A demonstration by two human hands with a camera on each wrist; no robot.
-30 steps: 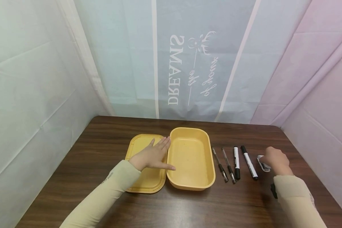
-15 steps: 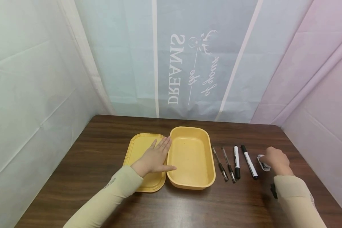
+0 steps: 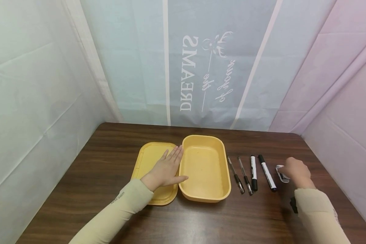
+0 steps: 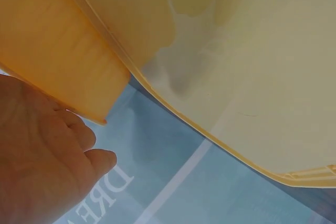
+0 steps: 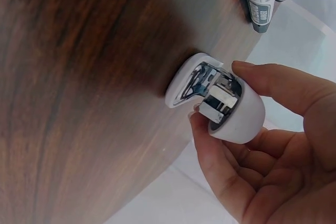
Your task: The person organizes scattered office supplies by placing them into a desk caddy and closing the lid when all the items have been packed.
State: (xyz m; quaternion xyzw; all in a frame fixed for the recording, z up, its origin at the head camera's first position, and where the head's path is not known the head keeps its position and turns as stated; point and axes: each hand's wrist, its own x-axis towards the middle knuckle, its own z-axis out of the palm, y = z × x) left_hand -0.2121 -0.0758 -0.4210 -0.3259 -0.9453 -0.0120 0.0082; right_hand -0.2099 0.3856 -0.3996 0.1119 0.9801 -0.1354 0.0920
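My left hand (image 3: 164,170) lies with straight fingers along the left rim of a yellow plastic box (image 3: 202,169), its thumb reaching over the edge. Under that hand is the flat yellow lid (image 3: 149,157), partly covered by it. In the left wrist view, the hand (image 4: 47,156) is right at the box wall (image 4: 68,66), beside the lid (image 4: 262,77). Over at the right, thumb and fingers of my right hand (image 3: 296,171) pinch a small white stapler (image 3: 282,174). The right wrist view shows the stapler's rounded white top (image 5: 244,116) and metal inside, its base at the tabletop.
Between the box and the right hand, two dark-gripped pens (image 3: 236,176) and two black-and-white markers (image 3: 267,173) lie side by side on the dark wooden table (image 3: 231,223). Fabric curtains (image 3: 134,67) close in the back and both sides.
The left wrist and sleeve have shifted slightly to the right, fingers staying at the box rim. The right hand keeps its hold on the stapler in the same place.
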